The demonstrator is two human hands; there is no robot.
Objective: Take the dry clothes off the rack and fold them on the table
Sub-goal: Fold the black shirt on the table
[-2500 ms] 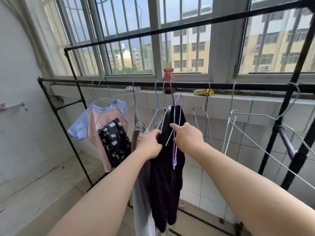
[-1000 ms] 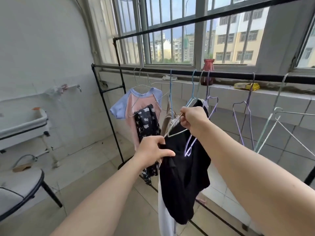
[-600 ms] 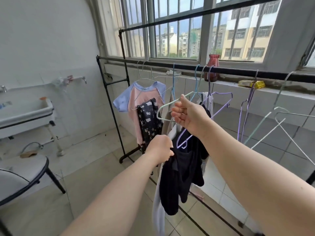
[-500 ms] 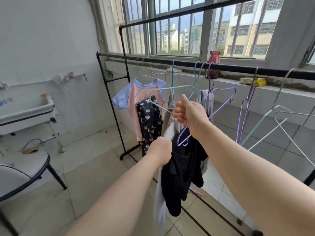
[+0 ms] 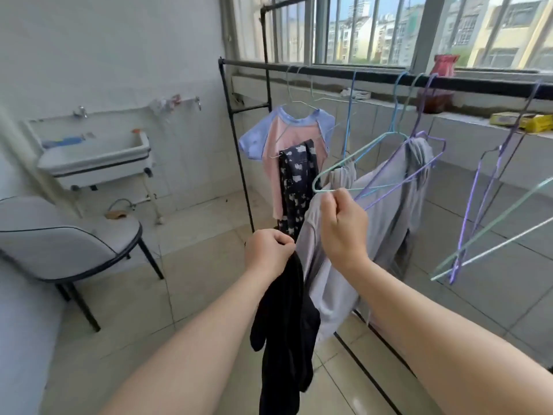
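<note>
The black garment (image 5: 285, 330) is now clear of its hangers: a second ago it still hung from the wire in the right hand, and now it dangles free from the left hand (image 5: 267, 253), whose fingers are curled tight round its top edge, well below the rack rail (image 5: 389, 75). The right hand (image 5: 344, 229) pinches the bottom wires of the green hanger (image 5: 359, 154) and, it seems, the purple hanger (image 5: 401, 175) beside it, though blur makes the second hold hard to confirm. Both hangers still hook the rail. A grey garment (image 5: 386, 223) hangs behind the right hand, and a pink and blue shirt (image 5: 291, 136) and a patterned dark piece (image 5: 296, 178) remain on the rack. One item is off; folding has not begun, and no table is in view.
</note>
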